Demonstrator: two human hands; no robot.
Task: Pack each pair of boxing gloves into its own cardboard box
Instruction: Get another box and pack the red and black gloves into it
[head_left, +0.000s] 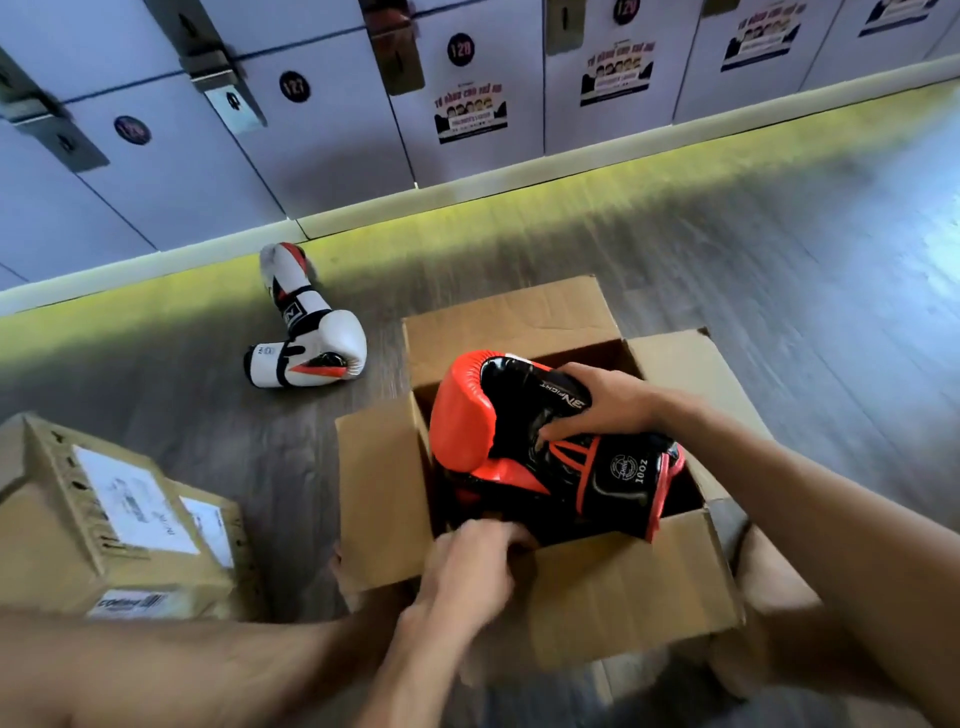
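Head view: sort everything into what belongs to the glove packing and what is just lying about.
Belongs to the job: red and black glove, gripped by the right hand; open cardboard box; white gloves on the floor; closed labelled box, probably.
Just there: lockers; posters.

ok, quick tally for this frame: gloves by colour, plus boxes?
White gloves: 2, on the floor
Red-and-black glove: 1 in view, gripped by the right hand; anything beneath it is hidden
Open cardboard box: 1
Closed labelled box: 1
Total: 5
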